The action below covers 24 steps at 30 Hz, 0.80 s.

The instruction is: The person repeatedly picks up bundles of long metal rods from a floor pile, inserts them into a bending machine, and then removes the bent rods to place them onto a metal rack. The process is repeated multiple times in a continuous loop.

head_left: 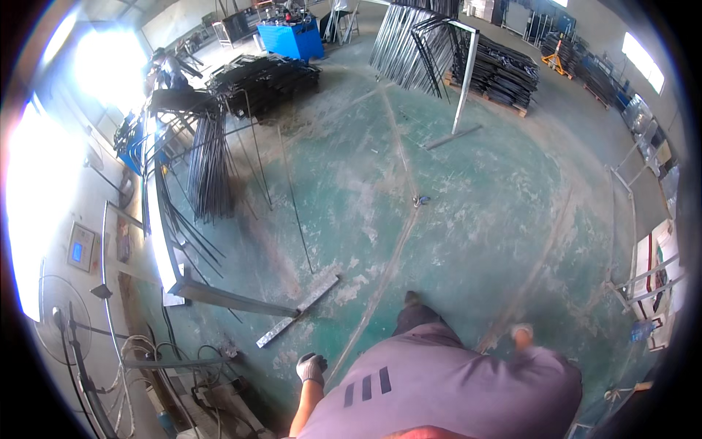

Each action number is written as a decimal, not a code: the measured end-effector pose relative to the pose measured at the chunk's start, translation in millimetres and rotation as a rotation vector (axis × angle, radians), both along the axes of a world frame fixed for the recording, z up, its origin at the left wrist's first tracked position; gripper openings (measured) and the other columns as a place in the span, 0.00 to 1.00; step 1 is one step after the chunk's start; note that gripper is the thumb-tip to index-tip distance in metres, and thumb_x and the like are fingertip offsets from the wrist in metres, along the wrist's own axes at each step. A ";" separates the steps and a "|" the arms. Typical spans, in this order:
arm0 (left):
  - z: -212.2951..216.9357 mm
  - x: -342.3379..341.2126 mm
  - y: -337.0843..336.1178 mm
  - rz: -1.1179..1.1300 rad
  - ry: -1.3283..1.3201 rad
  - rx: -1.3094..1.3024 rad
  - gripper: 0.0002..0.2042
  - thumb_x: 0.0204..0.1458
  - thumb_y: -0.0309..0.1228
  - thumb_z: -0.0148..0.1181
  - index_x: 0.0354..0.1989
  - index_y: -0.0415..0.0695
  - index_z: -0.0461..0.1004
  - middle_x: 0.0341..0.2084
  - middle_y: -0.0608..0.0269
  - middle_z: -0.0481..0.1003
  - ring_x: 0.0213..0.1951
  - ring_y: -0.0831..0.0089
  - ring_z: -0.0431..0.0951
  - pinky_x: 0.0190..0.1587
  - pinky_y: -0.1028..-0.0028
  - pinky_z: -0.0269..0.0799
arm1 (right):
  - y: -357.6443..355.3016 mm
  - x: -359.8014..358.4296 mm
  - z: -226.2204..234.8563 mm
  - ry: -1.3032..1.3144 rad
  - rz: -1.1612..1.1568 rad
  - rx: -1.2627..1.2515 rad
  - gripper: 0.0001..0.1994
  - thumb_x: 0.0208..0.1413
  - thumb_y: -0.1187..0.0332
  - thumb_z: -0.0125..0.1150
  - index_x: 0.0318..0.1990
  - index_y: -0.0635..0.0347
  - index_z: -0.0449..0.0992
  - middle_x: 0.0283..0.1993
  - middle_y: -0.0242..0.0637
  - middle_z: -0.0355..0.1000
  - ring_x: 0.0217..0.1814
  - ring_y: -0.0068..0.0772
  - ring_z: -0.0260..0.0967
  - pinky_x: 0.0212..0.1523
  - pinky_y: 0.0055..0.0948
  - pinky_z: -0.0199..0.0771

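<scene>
My left hand (312, 366), in a grey work glove with dark fingers, hangs beside my body at the lower middle. Its fingers are curled in, and nothing shows in them. To the right, my right hand (522, 334) is raised in front of my sleeve and smeared by motion; its fingers cannot be made out. Neither hand touches anything visible. Closest to the left hand is the flat metal foot (298, 311) of a rack, lying on the green floor (468, 241). One dark shoe (412, 298) shows ahead of my body.
Thin dark rods (208, 172) hang from a rack (162, 234) at left. Another rack (466, 80) of rods stands ahead, beside stacked dark metal (504, 73). A blue cabinet (291, 40) is farther back. Cables and a machine (212, 406) sit lower left; a small object (420, 200) lies mid-floor.
</scene>
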<state>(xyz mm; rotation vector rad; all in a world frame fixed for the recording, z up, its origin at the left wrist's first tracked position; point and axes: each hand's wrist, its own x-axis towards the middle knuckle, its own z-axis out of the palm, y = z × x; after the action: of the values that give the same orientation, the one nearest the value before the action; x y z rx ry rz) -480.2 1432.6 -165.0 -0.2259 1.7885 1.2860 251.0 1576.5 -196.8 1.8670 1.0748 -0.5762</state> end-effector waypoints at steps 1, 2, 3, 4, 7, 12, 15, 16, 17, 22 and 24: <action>4.2 12.8 17.5 -0.068 0.019 -0.007 0.18 0.54 0.16 0.66 0.55 0.30 0.79 0.33 0.46 0.84 0.28 0.58 0.86 0.30 0.65 0.83 | 5.4 -6.4 -9.3 0.033 0.037 0.046 0.21 0.65 0.55 0.70 0.61 0.54 0.87 0.67 0.36 0.82 0.71 0.40 0.79 0.66 0.43 0.82; 8.9 25.7 34.8 -0.127 0.041 -0.029 0.19 0.54 0.16 0.67 0.56 0.30 0.78 0.34 0.45 0.84 0.28 0.58 0.86 0.31 0.65 0.83 | 20.4 -20.7 -17.2 0.031 0.073 0.104 0.21 0.65 0.55 0.70 0.61 0.52 0.87 0.66 0.41 0.83 0.71 0.43 0.79 0.67 0.42 0.81; 12.8 40.1 52.1 -0.182 0.072 0.017 0.20 0.54 0.17 0.68 0.57 0.29 0.78 0.35 0.46 0.84 0.29 0.60 0.86 0.32 0.65 0.83 | 37.0 -34.9 -19.9 0.151 -0.140 0.307 0.21 0.64 0.54 0.70 0.60 0.52 0.87 0.65 0.44 0.83 0.70 0.45 0.79 0.67 0.43 0.80; 17.3 54.6 69.1 -0.208 0.078 0.043 0.19 0.54 0.18 0.67 0.56 0.29 0.79 0.35 0.46 0.84 0.29 0.60 0.86 0.32 0.66 0.83 | 53.7 -59.5 -24.2 0.246 -0.370 0.501 0.21 0.63 0.53 0.71 0.59 0.52 0.87 0.64 0.47 0.83 0.69 0.47 0.80 0.68 0.43 0.79; 24.2 110.7 132.7 -0.290 0.108 0.041 0.18 0.55 0.19 0.66 0.55 0.29 0.80 0.35 0.48 0.85 0.30 0.62 0.86 0.33 0.67 0.83 | 122.9 -78.2 -3.2 0.605 -0.265 0.541 0.25 0.59 0.49 0.75 0.57 0.56 0.86 0.61 0.49 0.84 0.66 0.52 0.81 0.67 0.44 0.80; 38.1 230.1 248.2 -0.404 0.161 -0.171 0.16 0.55 0.20 0.67 0.53 0.36 0.84 0.35 0.54 0.85 0.30 0.67 0.85 0.34 0.70 0.82 | 263.6 -51.1 18.1 0.763 -0.210 0.587 0.25 0.60 0.53 0.76 0.58 0.58 0.84 0.60 0.49 0.85 0.64 0.51 0.82 0.65 0.44 0.80; 53.1 298.5 322.8 -0.655 0.252 -0.174 0.16 0.59 0.31 0.69 0.55 0.41 0.86 0.40 0.59 0.88 0.37 0.70 0.87 0.42 0.69 0.84 | 342.7 -34.2 16.6 0.944 -0.214 0.727 0.21 0.58 0.58 0.76 0.55 0.61 0.84 0.53 0.49 0.86 0.56 0.46 0.84 0.60 0.43 0.81; 58.2 317.6 345.8 -0.894 0.485 -0.088 0.18 0.58 0.33 0.69 0.55 0.42 0.86 0.43 0.55 0.88 0.41 0.65 0.88 0.47 0.66 0.84 | 368.6 -27.2 14.1 0.977 -0.221 0.740 0.20 0.57 0.59 0.75 0.53 0.60 0.85 0.49 0.46 0.86 0.52 0.42 0.84 0.57 0.42 0.82; 62.9 335.0 368.3 -1.002 0.600 0.016 0.19 0.58 0.36 0.68 0.56 0.43 0.86 0.46 0.51 0.88 0.46 0.60 0.89 0.53 0.63 0.83 | 395.2 -15.1 12.2 1.078 -0.206 0.756 0.20 0.56 0.60 0.75 0.52 0.61 0.85 0.48 0.46 0.86 0.51 0.41 0.84 0.56 0.42 0.82; 62.8 397.9 484.5 -1.090 0.520 -0.005 0.19 0.64 0.42 0.65 0.57 0.45 0.84 0.50 0.47 0.86 0.54 0.51 0.87 0.58 0.56 0.80 | 522.6 64.3 -8.1 1.220 -0.290 0.860 0.18 0.58 0.63 0.76 0.52 0.65 0.83 0.45 0.44 0.85 0.46 0.38 0.80 0.52 0.41 0.80; 52.8 412.4 537.0 -1.109 0.480 -0.032 0.19 0.64 0.41 0.64 0.58 0.45 0.84 0.51 0.47 0.86 0.55 0.50 0.86 0.59 0.56 0.79 | 566.0 109.6 -17.9 1.175 -0.301 0.928 0.17 0.60 0.65 0.75 0.52 0.64 0.83 0.44 0.42 0.83 0.45 0.38 0.78 0.51 0.41 0.79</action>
<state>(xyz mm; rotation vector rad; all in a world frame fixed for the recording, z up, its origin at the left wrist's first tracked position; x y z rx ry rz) -67.8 1969.6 -112.2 1.0077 1.8355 0.4990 360.6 2142.5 -214.7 2.5206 2.0576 -1.6921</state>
